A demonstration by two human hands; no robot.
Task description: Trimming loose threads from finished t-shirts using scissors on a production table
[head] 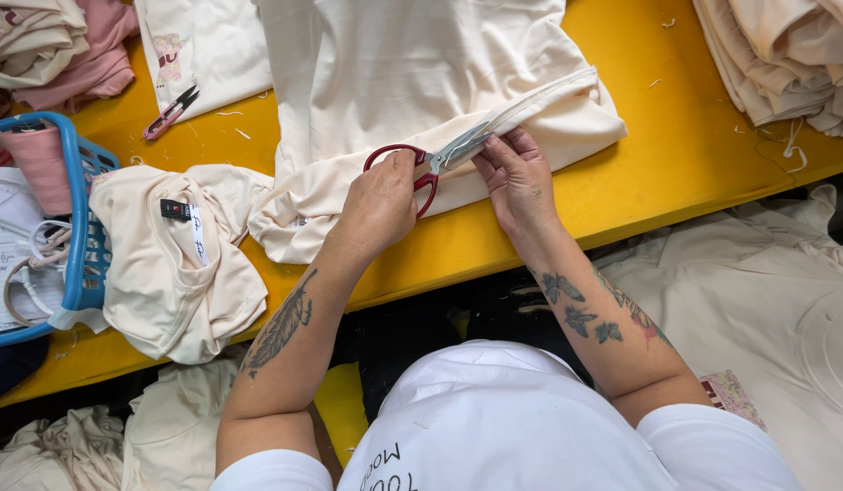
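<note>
Red-handled scissors gripped in left hand; right hand pinching cream garment hem.

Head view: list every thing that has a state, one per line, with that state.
Scissors: red-handled, in left hand, blades on hem.
Shirt: spread flat, hem pinched by right hand.
Second shirt: crumpled beside basket.
Snips: lying loose on table.
</note>
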